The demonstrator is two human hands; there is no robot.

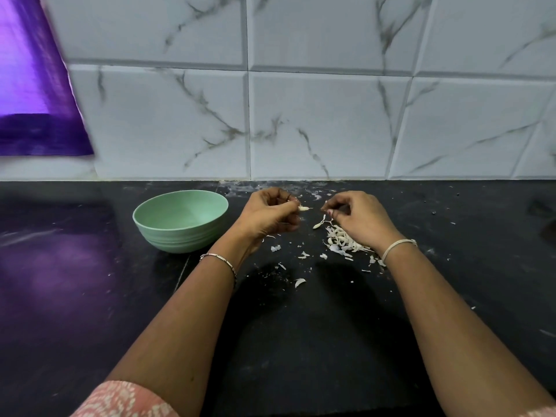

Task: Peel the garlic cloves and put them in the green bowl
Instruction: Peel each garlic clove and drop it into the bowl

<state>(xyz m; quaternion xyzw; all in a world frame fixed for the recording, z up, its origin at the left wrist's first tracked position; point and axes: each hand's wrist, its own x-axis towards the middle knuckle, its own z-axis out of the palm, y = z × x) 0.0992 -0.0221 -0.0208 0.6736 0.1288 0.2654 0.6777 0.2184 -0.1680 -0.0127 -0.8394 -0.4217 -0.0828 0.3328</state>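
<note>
Your left hand (267, 213) pinches a small garlic clove (303, 208) at its fingertips, just right of the green bowl (180, 233), which shows no cloves inside. Your right hand (359, 218) has its fingers curled close; whether they hold skin is unclear. A heap of skins (343, 240), perhaps with cloves among them, lies beneath it, so most of the work seems ahead.
</note>
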